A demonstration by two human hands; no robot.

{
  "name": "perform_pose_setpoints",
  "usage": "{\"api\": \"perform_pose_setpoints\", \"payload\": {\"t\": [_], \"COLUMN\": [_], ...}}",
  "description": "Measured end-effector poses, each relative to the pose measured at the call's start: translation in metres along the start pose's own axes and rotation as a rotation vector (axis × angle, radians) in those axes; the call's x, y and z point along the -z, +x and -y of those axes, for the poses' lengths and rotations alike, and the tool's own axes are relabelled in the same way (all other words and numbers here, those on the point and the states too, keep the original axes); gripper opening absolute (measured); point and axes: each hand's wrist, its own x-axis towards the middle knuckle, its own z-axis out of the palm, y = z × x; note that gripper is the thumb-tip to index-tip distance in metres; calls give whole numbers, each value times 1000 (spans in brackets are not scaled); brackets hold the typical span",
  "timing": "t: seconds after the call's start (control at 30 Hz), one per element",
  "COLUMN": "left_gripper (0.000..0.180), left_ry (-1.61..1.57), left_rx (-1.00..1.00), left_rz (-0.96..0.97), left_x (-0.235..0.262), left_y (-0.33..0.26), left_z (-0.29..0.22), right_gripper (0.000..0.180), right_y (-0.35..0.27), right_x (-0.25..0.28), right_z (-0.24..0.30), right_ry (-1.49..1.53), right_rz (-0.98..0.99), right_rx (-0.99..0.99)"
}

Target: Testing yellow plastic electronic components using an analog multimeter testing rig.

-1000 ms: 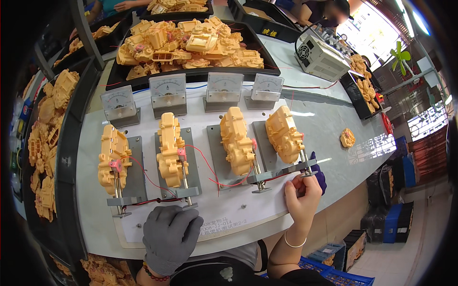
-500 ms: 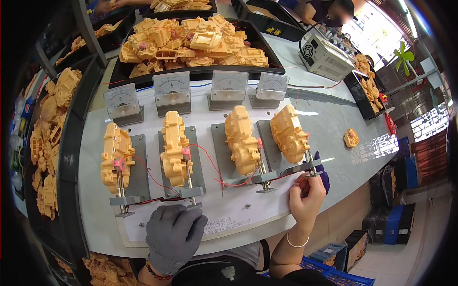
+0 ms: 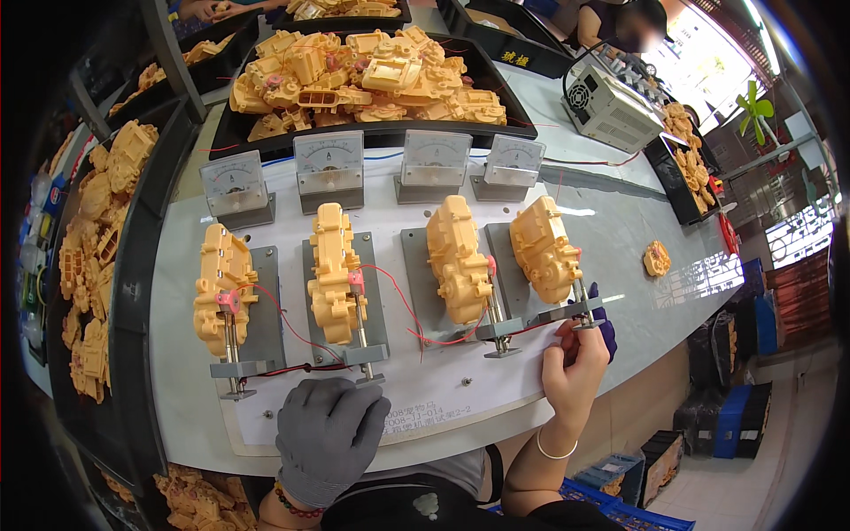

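Several tan plastic gearbox housings lie in a row on grey test fixtures on a white board (image 3: pixel 496 386). My right hand (image 3: pixel 574 367) has its fingers curled round the metal plunger (image 3: pixel 586 320) at the near end of the rightmost fixture, below its gearbox housing (image 3: pixel 544 252). Dark purple shows behind those fingertips. My left hand (image 3: pixel 328 434), in a grey glove, rests with curled fingers on the board's near edge, just below the second fixture's plunger (image 3: pixel 365 350); its fingertips are hidden. Thin red wires (image 3: pixel 398 296) run from the housings' pink parts. Behind stand several analog meters (image 3: pixel 329 164).
Black trays heaped with housings stand at the back (image 3: pixel 522 131) and along the left (image 3: pixel 133 354). A white power supply box (image 3: pixel 611 106) sits back right. One loose tan part (image 3: pixel 656 258) lies on the right tabletop. Co-workers' hands (image 3: pixel 212 11) show at the far left.
The whole view has shifted slightly, so the scene sits a little farther right. Both my hands keep nearly the same places and poses. A co-worker's hands at the far left have moved.
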Motion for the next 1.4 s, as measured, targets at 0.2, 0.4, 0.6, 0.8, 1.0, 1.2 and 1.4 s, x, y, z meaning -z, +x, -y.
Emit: {"api": "perform_pose_setpoints", "payload": {"t": [0.2,0.4,0.6,0.8,1.0,1.2,1.4], "left_gripper": [19,18,19,20,23,21,18], "left_ry": [18,21,53,74,68,42,34], "left_rx": [-11,-5,0,3,-13,11,15], "left_rz": [-17,-29,-39,-36,-62,-61,-69], "left_x": [-1,-1,-2,-2,-2,-3,0], "left_y": [0,0,-3,-3,0,-2,-2], "left_z": [0,-1,0,-1,-5,-1,-3], "right_gripper": [16,19,19,17,16,15,13], "right_y": [1,-1,-2,-8,-27,-23,-20], "right_x": [1,1,3,2,-1,-24,-17], "right_z": [0,-1,-2,-6,23,61,57], "right_ry": [-9,13,37,46,64,209,320], "right_rz": [3,6,26,-18,-205,262,396], "right_rx": [39,22,6,42,364,433,227]}}
